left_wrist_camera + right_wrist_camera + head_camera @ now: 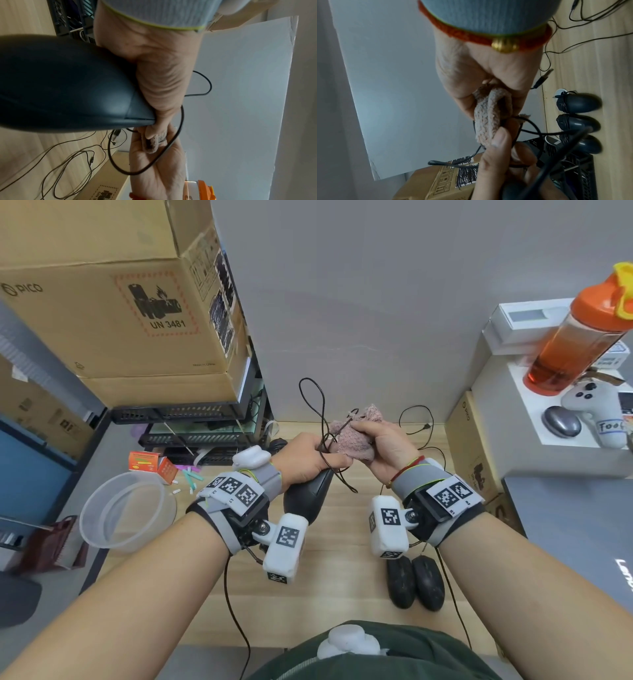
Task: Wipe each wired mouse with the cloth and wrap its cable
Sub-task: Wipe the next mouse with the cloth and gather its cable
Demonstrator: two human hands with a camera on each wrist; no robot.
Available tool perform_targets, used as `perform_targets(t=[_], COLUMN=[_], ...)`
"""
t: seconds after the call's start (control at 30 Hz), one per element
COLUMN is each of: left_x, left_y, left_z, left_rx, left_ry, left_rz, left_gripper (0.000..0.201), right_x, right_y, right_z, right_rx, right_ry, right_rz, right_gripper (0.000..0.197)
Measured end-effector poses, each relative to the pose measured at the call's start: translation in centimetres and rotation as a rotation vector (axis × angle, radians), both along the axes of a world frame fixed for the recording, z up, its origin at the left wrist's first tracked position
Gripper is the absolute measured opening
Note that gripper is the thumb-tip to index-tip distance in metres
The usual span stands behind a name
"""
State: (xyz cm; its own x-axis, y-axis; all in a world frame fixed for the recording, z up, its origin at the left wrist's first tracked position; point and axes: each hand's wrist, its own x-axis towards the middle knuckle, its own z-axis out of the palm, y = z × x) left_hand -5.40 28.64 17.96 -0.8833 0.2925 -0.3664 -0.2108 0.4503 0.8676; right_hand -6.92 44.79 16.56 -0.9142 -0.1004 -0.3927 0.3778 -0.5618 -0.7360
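Overhead, "PICO" and "UN 3481" on cardboard box (113,302).

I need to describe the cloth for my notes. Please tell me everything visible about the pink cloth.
The pink cloth looks knitted or terry, soft and nubbly, dusty pink. It is bunched into a crumpled wad, held above the wooden desk. The right hand grips it, and the left hand, which holds a black mouse, touches it with the thumb. The thin black cable runs against it.

6 mice (578,102), 1 cloth (356,436).
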Motion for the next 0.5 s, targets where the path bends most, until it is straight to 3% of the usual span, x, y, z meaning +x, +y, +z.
perform_targets(t=[0.13,0.27,0.5], left_x=[-0.3,-0.5,-0.8], left_y=[0.3,0.2,-0.5], left_z=[-0.5,-0.9,-1.2], left_rx=[-0.020,-0.067,-0.025], left_ry=[0.045,0.051,0.069], left_rz=[0.028,0.017,0.021], left_gripper=[0.030,0.045,0.022], right_x=[0.0,-0.3,-0.6], right_y=[-0.2,-0.4,0.8], right_z=[0.0,-0.5,-0.9], right_rx=[-0.030,-0.060,-0.107], right_ry=[0.002,0.021,0.019], right_rz=[0.015,-0.014,0.020], right_gripper=[0.009,0.007,0.004])
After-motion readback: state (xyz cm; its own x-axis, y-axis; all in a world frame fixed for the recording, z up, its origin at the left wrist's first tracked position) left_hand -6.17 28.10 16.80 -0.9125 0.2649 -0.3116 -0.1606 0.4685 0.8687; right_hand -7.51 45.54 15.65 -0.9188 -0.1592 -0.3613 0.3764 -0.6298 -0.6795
